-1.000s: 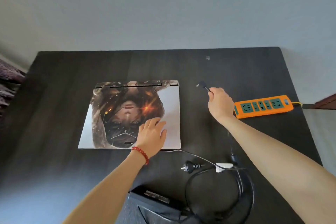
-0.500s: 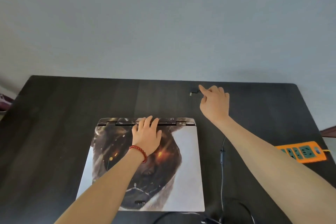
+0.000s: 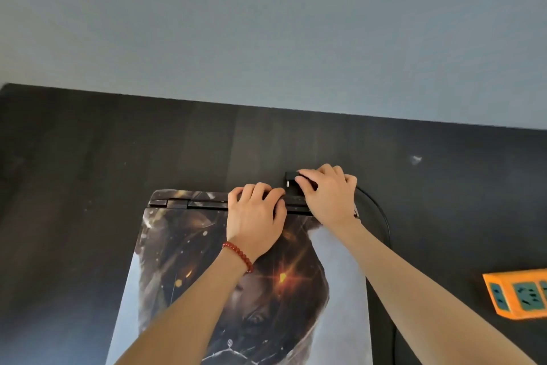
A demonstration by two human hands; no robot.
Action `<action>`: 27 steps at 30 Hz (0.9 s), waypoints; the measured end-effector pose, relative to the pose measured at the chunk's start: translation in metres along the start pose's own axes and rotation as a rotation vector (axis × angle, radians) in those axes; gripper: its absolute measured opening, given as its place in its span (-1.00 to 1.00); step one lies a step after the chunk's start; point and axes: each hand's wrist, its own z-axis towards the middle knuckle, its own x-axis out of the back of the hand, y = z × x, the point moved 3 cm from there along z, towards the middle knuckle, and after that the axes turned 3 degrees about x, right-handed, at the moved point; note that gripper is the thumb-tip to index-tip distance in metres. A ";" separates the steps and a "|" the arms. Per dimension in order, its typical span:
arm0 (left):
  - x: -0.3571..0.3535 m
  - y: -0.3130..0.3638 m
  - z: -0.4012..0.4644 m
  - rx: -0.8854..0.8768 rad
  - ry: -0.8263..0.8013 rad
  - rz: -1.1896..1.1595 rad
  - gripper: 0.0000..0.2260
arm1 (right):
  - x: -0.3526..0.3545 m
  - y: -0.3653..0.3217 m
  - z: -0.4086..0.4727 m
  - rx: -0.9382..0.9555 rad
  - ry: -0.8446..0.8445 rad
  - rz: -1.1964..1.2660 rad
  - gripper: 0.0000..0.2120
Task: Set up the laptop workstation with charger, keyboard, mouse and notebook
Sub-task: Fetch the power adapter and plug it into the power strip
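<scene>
Laptop (image 3: 207, 290), closed and flat on the dark wood-grain table (image 3: 88, 172), is the largest thing under the hands: a thin slab whose smooth lid bears a printed picture in browns, greys and orange sparks, with a dark hinge strip along its far edge. The left hand (image 3: 254, 219) lies on the lid at that far edge, its fingers (image 3: 251, 191) close together and curled over the hinge strip, gripping the rear of the machine; a string of round red beads (image 3: 238, 256) circles the wrist below it. The right hand (image 3: 328, 196) sits just beside the left fingers, over the lid's far right corner, its fingertips bent down and pinching the charger plug (image 3: 291, 179), a small black blocky connector with a pale metal tip, held at the laptop's back edge just beyond the left fingertips; whether it is seated in a port cannot be told. From under the right hand the charger cable (image 3: 381, 216), thin, black and round, curves out to the right and runs down along the laptop's right side. Well apart from both hands, at the right margin, lies an orange plastic power strip (image 3: 515, 293) with green sockets.
</scene>
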 end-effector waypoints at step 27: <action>-0.004 -0.001 -0.001 0.052 -0.067 0.055 -0.56 | 0.000 -0.002 -0.008 0.230 -0.115 -0.006 -0.67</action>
